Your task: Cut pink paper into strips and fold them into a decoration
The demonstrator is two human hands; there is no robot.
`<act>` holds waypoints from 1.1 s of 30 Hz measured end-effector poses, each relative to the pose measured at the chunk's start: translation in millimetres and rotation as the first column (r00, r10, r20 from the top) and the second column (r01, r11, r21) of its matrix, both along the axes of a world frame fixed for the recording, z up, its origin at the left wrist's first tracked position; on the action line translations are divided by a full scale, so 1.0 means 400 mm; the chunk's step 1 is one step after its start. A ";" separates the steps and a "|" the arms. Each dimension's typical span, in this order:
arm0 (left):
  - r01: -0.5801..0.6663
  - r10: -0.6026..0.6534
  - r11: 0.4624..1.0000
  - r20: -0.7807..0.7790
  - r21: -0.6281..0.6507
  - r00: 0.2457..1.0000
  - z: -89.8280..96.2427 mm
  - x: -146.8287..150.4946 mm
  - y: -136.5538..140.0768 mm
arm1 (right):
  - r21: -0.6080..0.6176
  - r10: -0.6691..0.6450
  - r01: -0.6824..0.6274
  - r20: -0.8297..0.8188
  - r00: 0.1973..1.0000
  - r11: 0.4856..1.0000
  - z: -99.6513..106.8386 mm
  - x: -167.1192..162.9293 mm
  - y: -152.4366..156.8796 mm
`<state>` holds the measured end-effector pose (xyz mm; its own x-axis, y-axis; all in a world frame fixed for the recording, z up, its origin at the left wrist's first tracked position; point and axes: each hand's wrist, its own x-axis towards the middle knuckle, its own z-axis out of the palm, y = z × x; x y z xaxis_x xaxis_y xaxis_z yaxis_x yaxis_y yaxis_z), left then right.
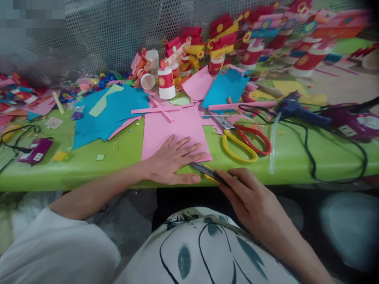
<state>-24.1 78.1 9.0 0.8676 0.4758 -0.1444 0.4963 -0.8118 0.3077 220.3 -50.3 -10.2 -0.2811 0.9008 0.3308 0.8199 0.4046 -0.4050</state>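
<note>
One green worktop is stretched across the frame, its front edge crossed at centre left by an arm, with bare green shown below the blue sheets. At centre, the pink sheet is covered partly by the left hand, whose fingers are spread flat, released. Scissors are laid at centre right; below them, the cutter knife is grasped by the right hand's fingers, its tip held near the sheet's lower right corner. Pale labels on the purple box, left, cannot be read; a gold emblem is borne by the red-and-white cup, upper centre.
</note>
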 end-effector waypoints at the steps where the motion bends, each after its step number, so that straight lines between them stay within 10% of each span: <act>1: -0.005 0.005 1.000 -0.008 -0.011 1.000 0.003 0.002 0.000 | 0.004 0.006 -0.006 -0.001 1.000 1.000 0.000 -0.002 0.003; 17: -0.087 0.120 0.963 0.115 -0.256 0.986 0.052 -0.001 0.044 | 0.022 0.026 -0.026 0.009 1.000 0.999 -0.012 0.004 0.034; 33: 0.037 -0.040 0.984 0.015 0.174 0.999 -0.030 -0.130 0.052 | 0.055 0.066 -0.066 0.004 0.998 0.996 -0.018 0.016 0.042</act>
<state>-76.1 99.1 -3.1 0.8876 0.4582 -0.0468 0.4592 -0.8721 0.1693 226.8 -33.5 -17.5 -0.3402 0.8608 0.3785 0.7916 0.4794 -0.3789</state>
